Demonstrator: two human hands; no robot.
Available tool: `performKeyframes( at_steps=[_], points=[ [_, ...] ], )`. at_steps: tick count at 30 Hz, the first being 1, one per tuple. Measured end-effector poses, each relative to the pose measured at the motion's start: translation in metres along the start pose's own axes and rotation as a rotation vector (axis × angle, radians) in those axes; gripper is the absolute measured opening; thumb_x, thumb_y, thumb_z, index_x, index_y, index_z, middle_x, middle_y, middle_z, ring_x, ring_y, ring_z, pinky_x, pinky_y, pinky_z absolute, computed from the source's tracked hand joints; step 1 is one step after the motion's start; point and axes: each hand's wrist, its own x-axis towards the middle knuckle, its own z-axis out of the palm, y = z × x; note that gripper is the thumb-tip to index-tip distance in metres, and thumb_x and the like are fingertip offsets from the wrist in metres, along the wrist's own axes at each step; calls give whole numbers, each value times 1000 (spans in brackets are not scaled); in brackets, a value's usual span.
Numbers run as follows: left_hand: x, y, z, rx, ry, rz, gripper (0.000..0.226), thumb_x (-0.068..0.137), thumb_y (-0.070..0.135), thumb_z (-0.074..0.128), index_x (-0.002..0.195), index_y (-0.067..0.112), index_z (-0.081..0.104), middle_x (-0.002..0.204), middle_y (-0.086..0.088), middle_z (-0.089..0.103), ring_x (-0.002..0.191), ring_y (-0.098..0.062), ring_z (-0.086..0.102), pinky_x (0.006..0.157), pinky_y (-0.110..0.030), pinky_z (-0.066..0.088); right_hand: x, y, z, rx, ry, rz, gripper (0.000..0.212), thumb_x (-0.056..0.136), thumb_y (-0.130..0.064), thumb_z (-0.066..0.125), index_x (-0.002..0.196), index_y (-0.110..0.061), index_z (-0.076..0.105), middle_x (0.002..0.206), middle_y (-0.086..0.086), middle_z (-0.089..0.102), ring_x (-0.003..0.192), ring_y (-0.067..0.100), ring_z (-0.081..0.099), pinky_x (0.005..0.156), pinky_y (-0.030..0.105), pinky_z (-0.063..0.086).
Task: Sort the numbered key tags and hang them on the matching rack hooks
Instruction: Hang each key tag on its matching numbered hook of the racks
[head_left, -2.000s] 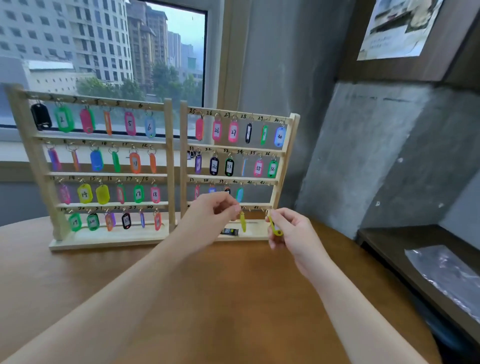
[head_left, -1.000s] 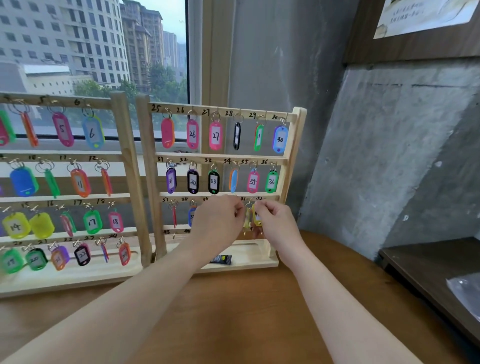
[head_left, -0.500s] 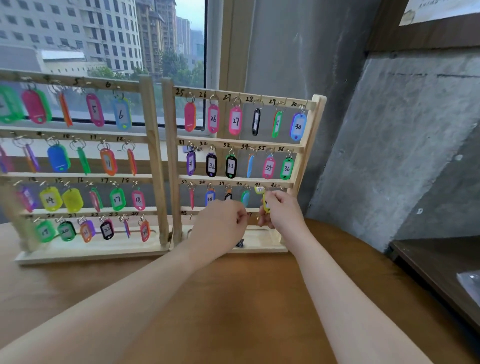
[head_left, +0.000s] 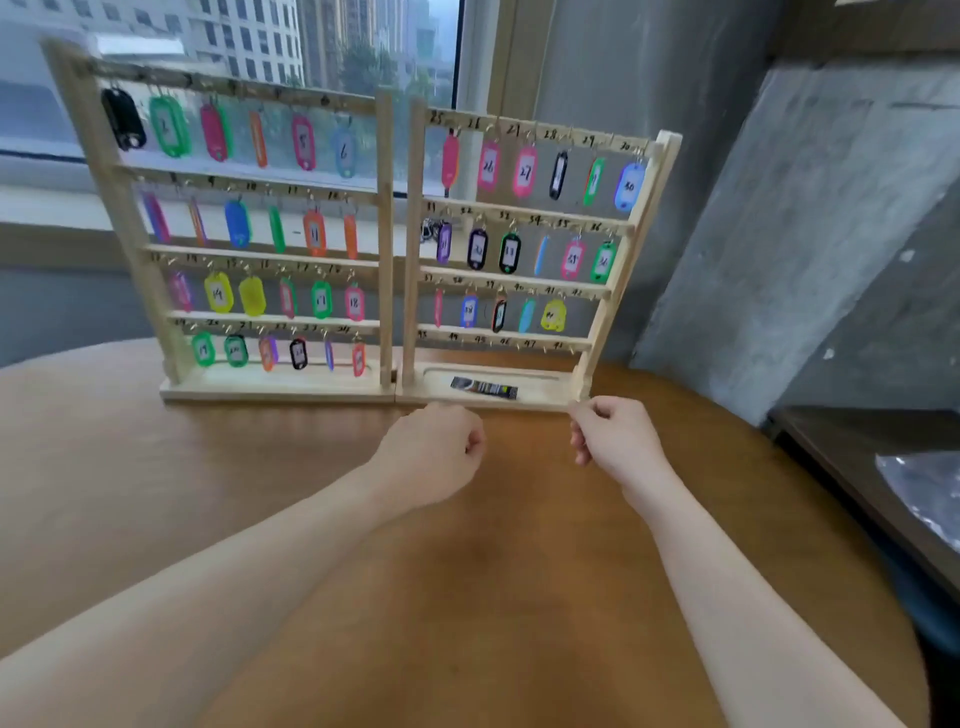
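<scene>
With the yellow tag 41 (head_left: 553, 315) hanging on the right rack (head_left: 602, 322), both the left hand (head_left: 434, 457) and right hand (head_left: 613, 441) hover over the tabletop (head_left: 260, 467), each grip curled on nothing visible, so fetching another tag for the bare bottom-row hooks (head_left: 519, 347) seems next.

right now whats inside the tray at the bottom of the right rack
A small dark packet lies flat in the right rack's tray, alone. No tags there. Its print is too blurred to read.

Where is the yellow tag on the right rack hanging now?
In the head view, the yellow tag hangs on the right rack's third row, right of a teal tag.
</scene>
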Motion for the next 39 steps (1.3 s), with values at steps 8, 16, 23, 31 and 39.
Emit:
performKeyframes(
  at_steps=[8, 16, 23, 31, 39],
  points=[
    [-100, -22, 31, -133, -106, 20, 13, 95, 31, 59, 92, 28, 71, 74, 16, 65, 84, -17, 62, 76, -33, 53, -133, 15, 4, -135, -160, -129, 38, 98, -32, 61, 65, -14, 61, 58, 0, 63, 50, 7, 50, 58, 29, 44],
    [-190, -19, 47, -329, 5, 120, 13, 98, 33, 60, 87, 31, 67, 64, 15, 63, 62, -8, 60, 60, -25, 47, -231, 22, 13, -517, -399, -237, 31, 89, -55, 65, 73, -27, 64, 65, -8, 63, 69, 7, 58, 68, 28, 50],
    [-201, -15, 28, -439, -182, 108, 8, 93, 31, 66, 89, 31, 73, 70, 11, 66, 61, -7, 54, 60, -17, 40, -243, 32, 41, -742, -470, -243, 39, 86, -65, 58, 80, -27, 63, 74, -9, 61, 85, 15, 51, 93, 33, 42],
    [-215, -16, 22, -256, -277, 240, 28, 81, 56, 68, 94, 32, 68, 76, 12, 63, 87, -7, 52, 88, -19, 35, -242, 27, 49, -735, -488, -192, 31, 97, -55, 55, 88, -27, 65, 84, -10, 67, 94, 16, 52, 97, 33, 38],
    [-228, -22, 19, -285, -378, 192, 39, 76, 66, 70, 98, 34, 65, 86, 12, 61, 89, -1, 48, 102, -17, 28, -243, 17, 45, -794, -404, -250, 30, 102, -51, 46, 95, -28, 65, 88, -9, 68, 89, 13, 52, 92, 31, 31]
  ],
)
